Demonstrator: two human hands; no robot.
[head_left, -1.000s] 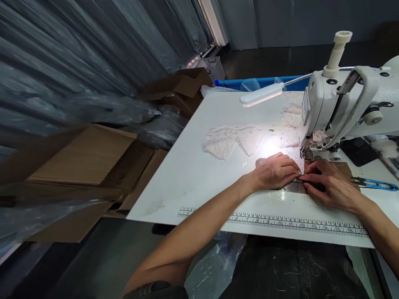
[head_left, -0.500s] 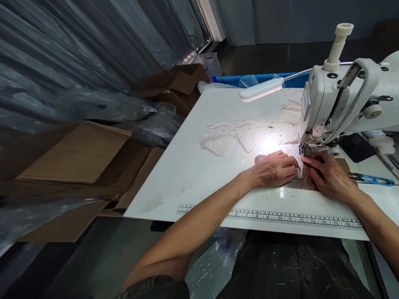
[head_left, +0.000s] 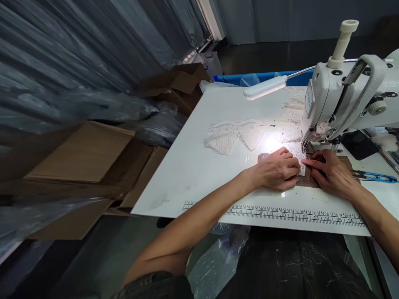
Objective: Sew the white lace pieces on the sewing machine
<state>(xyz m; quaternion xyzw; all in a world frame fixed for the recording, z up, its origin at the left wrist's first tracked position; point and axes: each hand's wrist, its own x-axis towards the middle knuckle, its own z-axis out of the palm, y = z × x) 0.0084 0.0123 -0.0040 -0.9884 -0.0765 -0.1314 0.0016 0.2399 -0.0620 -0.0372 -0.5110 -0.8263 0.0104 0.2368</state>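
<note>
My left hand lies flat on a strip of white lace just in front of the needle of a white sewing machine, fingers together and pressing the lace down. My right hand rests to the right of it, fingertips pinching the lace edge over a brown patch on the white table. The two hands almost touch. More white lace pieces lie to the left, lit by the machine's lamp.
Blue-handled thread snips lie right of my right hand. A printed ruler runs along the table's near edge. Cardboard boxes and plastic sheeting stand to the left. A blue bin sits behind the table.
Both hands have slid a little toward the needle with the lace. The view has shifted slightly.
</note>
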